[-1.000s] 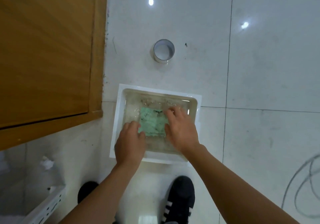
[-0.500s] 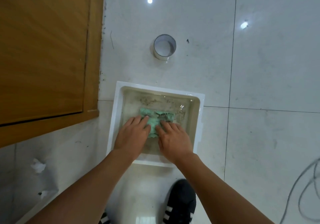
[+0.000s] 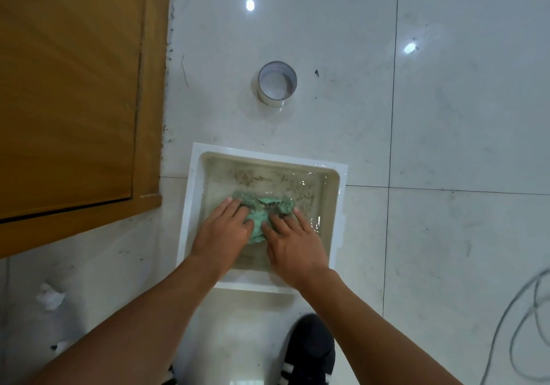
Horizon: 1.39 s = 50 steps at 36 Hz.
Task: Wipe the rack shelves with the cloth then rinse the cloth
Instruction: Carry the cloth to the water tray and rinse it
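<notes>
Two hands, left hand (image 3: 221, 231) and right hand (image 3: 293, 243), press flat, fingers spread, on the green cloth (image 3: 263, 216) submerged in the white basin (image 3: 190, 194); vigorous scrubbing could slop grimy water onto the floor (image 3: 446, 235).

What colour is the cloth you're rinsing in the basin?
Mint green. The cloth lies bunched under water between both hands in the white basin, seen in the head view.

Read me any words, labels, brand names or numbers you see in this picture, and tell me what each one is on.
None can be read.
White basin: no print visible.
Green cloth: plain, no label showing.
Metal ring on the floor: no readable marking.
Black shoe: white stripes only, no lettering.
Wooden door: bare.
</notes>
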Available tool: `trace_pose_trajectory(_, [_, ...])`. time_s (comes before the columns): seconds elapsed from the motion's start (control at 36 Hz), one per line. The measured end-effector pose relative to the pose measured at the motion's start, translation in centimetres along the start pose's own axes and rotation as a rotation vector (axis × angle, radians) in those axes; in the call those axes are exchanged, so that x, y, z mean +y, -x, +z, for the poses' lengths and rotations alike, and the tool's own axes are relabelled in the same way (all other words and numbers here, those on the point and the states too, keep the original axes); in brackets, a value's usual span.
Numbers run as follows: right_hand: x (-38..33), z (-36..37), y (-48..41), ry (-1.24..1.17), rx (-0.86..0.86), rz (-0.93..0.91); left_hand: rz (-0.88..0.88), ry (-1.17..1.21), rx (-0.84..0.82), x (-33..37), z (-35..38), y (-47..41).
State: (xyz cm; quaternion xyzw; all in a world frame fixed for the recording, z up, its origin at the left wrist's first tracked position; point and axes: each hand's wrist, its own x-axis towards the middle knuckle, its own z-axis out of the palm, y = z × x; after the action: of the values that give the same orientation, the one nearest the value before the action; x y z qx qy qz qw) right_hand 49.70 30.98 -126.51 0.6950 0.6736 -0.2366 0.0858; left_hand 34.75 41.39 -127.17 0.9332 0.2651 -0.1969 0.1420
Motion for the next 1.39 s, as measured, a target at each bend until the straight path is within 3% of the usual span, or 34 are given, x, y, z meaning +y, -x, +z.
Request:
trace_pose_trajectory(0.22, [0.8, -0.7, -0.9, -0.093, 0.15, 0.068, 0.058, -0.017, 0.045, -0.3, -0.2, 0.1])
trace_pose_trajectory(0.61, [1.1, -0.8, -2.4, 0.03, 0.112, 0.14, 0.1, -0.124, 0.15, -1.9, 0.0, -0.7])
trace_pose_trajectory(0.83, [1.4, -0.7, -2.4, -0.017, 0.007, 0.155, 0.112, -0.117, 0.073, -1.7, -0.5, -0.9])
trace_pose_trajectory(1.08, [1.6, -0.7, -2.3, 0.005, 0.111, 0.184, 0.123, -0.103, 0.009, -1.8, -1.0, -1.1])
trace_pose_trajectory(1.39, [1.1, -0.2, -2.3, 0.071, 0.105, 0.146, 0.272, -0.304, -0.085, -3.3, -0.9, -1.1])
